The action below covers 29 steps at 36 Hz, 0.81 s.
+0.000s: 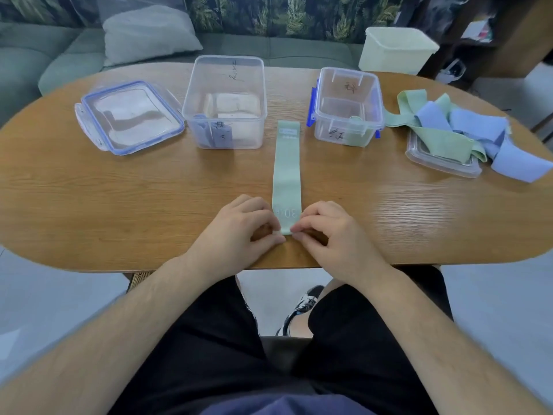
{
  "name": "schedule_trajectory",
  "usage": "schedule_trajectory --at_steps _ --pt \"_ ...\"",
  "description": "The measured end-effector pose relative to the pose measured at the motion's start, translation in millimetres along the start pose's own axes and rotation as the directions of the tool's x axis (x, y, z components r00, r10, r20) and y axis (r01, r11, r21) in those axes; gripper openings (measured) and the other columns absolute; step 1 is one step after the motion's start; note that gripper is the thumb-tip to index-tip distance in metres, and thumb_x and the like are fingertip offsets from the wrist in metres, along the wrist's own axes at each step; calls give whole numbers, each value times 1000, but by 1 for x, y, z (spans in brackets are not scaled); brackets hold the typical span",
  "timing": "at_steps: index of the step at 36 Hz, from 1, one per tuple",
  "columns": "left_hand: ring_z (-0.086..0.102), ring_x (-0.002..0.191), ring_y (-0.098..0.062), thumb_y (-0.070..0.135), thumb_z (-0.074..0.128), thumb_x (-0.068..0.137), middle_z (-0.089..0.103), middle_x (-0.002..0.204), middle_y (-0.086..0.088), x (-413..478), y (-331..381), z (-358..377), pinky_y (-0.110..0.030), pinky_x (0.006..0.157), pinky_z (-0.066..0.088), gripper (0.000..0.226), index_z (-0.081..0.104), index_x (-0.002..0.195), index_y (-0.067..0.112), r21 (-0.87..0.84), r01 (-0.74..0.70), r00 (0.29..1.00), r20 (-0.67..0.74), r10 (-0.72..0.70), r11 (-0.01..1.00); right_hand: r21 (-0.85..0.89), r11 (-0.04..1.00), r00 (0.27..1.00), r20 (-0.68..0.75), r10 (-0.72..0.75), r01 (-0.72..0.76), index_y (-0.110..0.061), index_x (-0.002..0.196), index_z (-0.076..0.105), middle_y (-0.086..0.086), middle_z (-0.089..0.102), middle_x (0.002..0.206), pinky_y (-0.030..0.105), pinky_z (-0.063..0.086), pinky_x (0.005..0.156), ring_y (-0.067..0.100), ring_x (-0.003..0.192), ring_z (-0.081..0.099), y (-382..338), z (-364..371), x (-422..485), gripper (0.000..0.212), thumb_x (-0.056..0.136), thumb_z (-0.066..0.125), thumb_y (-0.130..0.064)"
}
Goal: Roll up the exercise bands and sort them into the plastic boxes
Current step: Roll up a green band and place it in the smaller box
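Left grip (239,229) and right grip (332,229) both pinch the near end of the green band (286,169) flat on the desk (119,190); uneven first turns could skew the roll

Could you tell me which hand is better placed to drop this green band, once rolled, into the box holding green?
Probably the right hand: the blue-clipped box with green inside stands right of the green band; the left hand would cross over.
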<state>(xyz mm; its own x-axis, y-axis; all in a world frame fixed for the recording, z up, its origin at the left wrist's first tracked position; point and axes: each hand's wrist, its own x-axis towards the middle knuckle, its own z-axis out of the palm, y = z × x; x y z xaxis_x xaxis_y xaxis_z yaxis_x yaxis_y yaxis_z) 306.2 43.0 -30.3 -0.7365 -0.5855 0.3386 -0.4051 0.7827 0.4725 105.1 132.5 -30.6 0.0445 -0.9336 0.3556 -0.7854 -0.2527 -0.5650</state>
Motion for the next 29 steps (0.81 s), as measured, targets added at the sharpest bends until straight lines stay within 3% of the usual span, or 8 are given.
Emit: schedule_trajectory --at_steps 5,15,18,21,23,26,29 --pt "54 88 -19 30 77 88 62 92 6 6 4 0 -39 84 50 15 71 86 17 49 -28 999 16 28 998 -21 999 997 77 32 -31 -16 94 77 -8 60 91 16 42 87 10 95 53 -2 -2 4 6 90 74 -12" --pt "51 87 -15 18 68 93 52 82 12 20 7 -4 -29 83 42 4 65 91 19 6 63 994 90 -63 998 85 971 966 155 208 -223 -17 89 70 -13 59 79 12 41 70 3 74 53 -5 -11 19 11 87 71 -6" --pt "49 88 -17 14 69 90 49 85 11 22 8 -2 -26 83 37 7 64 89 17 44 53 992 114 -58 998 28 981 966 181 182 -190 -15 88 70 -4 57 87 13 41 75 7 81 53 -4 -8 23 9 88 69 -6" --pt "51 91 -23 10 70 89 43 93 7 19 7 4 -25 87 35 6 65 90 12 73 36 996 82 -42 997 -44 992 979 167 121 -115 -12 90 71 1 57 94 24 43 84 17 90 53 -2 -5 23 7 91 66 -8" --pt "54 89 -27 9 64 91 47 92 2 17 6 7 -28 87 39 2 65 88 10 76 16 998 62 -21 997 -91 995 987 150 64 -50 -9 91 70 3 58 92 27 44 84 18 90 53 -3 -3 21 8 93 63 -7" --pt "56 81 -29 17 51 93 56 86 -6 14 9 7 -27 83 39 18 65 85 8 114 -49 998 42 45 992 -163 985 992 127 -28 48 -7 91 68 4 59 90 28 44 83 20 88 52 -4 -1 18 10 95 59 -7" --pt "56 81 -28 20 53 96 58 88 -7 10 8 5 -33 84 44 22 68 88 7 137 -107 994 52 101 985 -179 980 989 133 -67 90 -9 92 69 0 60 93 25 44 84 18 90 52 -1 -3 14 5 92 64 -7"
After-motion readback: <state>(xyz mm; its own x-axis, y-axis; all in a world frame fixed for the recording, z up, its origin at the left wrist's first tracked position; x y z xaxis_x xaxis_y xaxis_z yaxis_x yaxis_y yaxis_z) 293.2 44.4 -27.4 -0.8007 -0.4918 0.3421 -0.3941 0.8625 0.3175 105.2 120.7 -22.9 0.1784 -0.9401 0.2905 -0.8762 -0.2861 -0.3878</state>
